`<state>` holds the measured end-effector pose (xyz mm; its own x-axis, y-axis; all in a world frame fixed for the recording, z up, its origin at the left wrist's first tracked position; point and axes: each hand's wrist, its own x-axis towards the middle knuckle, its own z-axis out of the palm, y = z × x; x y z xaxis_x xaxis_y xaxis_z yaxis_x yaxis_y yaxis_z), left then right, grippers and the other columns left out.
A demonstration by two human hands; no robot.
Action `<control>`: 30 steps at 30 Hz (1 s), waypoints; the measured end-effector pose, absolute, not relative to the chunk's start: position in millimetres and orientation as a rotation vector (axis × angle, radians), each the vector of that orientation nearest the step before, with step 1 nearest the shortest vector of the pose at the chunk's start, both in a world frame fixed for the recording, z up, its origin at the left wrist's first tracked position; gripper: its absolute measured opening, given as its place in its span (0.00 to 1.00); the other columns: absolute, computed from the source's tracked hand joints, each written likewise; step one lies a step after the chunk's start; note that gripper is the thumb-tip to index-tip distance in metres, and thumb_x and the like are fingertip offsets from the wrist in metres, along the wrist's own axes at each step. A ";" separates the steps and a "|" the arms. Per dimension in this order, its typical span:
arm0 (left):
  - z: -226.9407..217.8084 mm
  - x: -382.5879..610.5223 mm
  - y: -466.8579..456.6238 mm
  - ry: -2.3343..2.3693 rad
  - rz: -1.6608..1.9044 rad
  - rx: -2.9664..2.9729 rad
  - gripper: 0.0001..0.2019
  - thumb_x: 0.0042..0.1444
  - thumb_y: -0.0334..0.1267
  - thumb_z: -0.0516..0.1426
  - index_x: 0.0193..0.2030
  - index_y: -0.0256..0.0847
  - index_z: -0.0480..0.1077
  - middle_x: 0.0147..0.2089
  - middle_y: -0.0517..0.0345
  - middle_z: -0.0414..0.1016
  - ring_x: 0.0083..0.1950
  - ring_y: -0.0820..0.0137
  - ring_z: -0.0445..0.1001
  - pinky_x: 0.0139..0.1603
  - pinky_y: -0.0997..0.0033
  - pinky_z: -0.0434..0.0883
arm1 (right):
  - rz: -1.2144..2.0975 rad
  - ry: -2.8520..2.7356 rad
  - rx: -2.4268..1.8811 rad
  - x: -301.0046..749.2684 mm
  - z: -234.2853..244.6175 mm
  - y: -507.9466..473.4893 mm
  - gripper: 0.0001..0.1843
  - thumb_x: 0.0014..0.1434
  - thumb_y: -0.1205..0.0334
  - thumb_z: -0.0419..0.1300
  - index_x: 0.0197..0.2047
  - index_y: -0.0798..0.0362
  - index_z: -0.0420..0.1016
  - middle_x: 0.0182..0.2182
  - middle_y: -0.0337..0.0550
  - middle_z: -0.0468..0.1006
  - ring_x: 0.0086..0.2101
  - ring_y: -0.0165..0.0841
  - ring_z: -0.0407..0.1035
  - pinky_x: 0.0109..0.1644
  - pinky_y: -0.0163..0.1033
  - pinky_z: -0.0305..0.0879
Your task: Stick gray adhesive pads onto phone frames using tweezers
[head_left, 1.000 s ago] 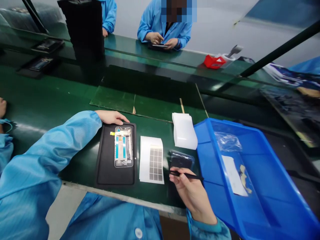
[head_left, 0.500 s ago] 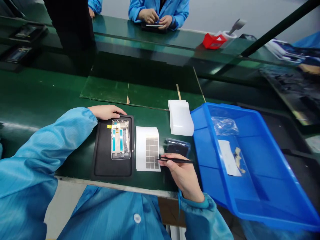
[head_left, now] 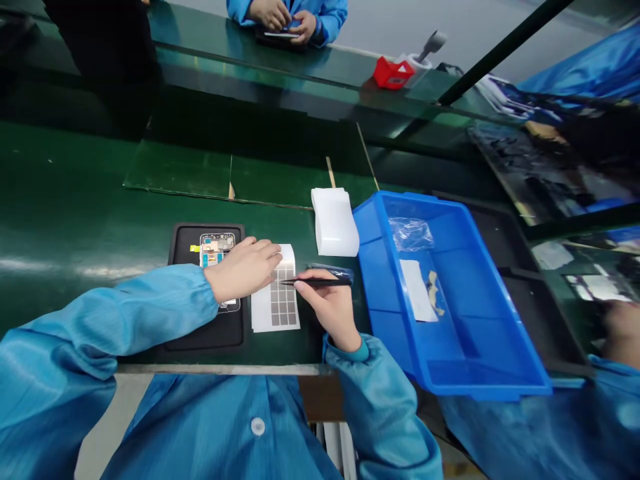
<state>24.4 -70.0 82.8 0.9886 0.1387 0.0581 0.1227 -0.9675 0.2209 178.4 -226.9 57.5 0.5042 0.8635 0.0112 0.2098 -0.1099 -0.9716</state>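
My left hand (head_left: 245,270) lies over the lower part of a phone frame (head_left: 215,249), and its fingertips reach the top of a white sheet of grey square stickers (head_left: 277,310). The phone frame, with its circuit parts and blue strips, sits on a black mat (head_left: 206,339) and is partly hidden by that hand. My right hand (head_left: 326,303) is shut on black tweezers (head_left: 316,282), whose tips point left just above the sheet. Mostly hidden behind those fingers is a dark plastic-wrapped packet (head_left: 333,271).
A white foam block (head_left: 334,222) stands behind the sheet. To the right, a blue plastic bin (head_left: 367,267) holds a clear bag and white paper. Across the green conveyor bench, a co-worker's hands (head_left: 283,20) handle a phone. A red holder (head_left: 393,73) stands beyond.
My left hand has moved from the mat's top edge across the phone frame to the sheet. The tweezers in my right hand are now over the sheet's right edge, and the view has shifted.
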 end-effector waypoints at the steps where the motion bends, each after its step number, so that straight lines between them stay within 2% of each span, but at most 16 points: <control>1: 78.8 26.1 -71.1 0.232 0.100 2.923 0.14 0.63 0.38 0.58 0.53 0.33 0.72 0.60 0.43 0.71 0.59 0.55 0.69 0.54 0.56 0.64 | 0.705 -0.943 -1.614 181.2 56.7 -221.7 0.12 0.56 0.52 0.70 0.37 0.50 0.79 0.35 0.43 0.81 0.37 0.38 0.77 0.43 0.44 0.76; 6: 64.2 25.3 -71.4 0.295 0.019 2.927 0.14 0.63 0.41 0.60 0.49 0.31 0.73 0.56 0.41 0.74 0.57 0.54 0.72 0.54 0.56 0.65 | 0.670 -0.996 -1.634 195.1 42.7 -201.0 0.14 0.56 0.50 0.69 0.38 0.51 0.78 0.36 0.44 0.81 0.37 0.39 0.77 0.45 0.45 0.76; 14: 56.6 20.7 -68.4 0.354 0.091 2.779 0.20 0.60 0.41 0.62 0.54 0.31 0.71 0.60 0.39 0.71 0.61 0.52 0.70 0.58 0.56 0.68 | 0.632 -1.157 -1.663 192.7 31.8 -190.6 0.12 0.58 0.51 0.68 0.39 0.50 0.79 0.36 0.44 0.82 0.38 0.39 0.77 0.47 0.45 0.75; 22: 56.2 21.7 -69.2 0.365 0.045 2.791 0.19 0.61 0.41 0.62 0.54 0.30 0.70 0.59 0.39 0.71 0.61 0.52 0.70 0.58 0.57 0.69 | 0.578 -1.224 -1.659 190.2 30.5 -188.3 0.10 0.60 0.53 0.67 0.39 0.50 0.80 0.36 0.44 0.82 0.38 0.40 0.77 0.45 0.45 0.75; 30: 51.4 21.2 -68.7 0.345 0.082 2.799 0.18 0.60 0.42 0.62 0.53 0.33 0.70 0.58 0.41 0.72 0.60 0.53 0.70 0.58 0.57 0.69 | 0.615 -1.212 -1.650 192.2 29.4 -189.7 0.10 0.59 0.52 0.67 0.39 0.49 0.80 0.36 0.44 0.82 0.38 0.40 0.78 0.46 0.46 0.75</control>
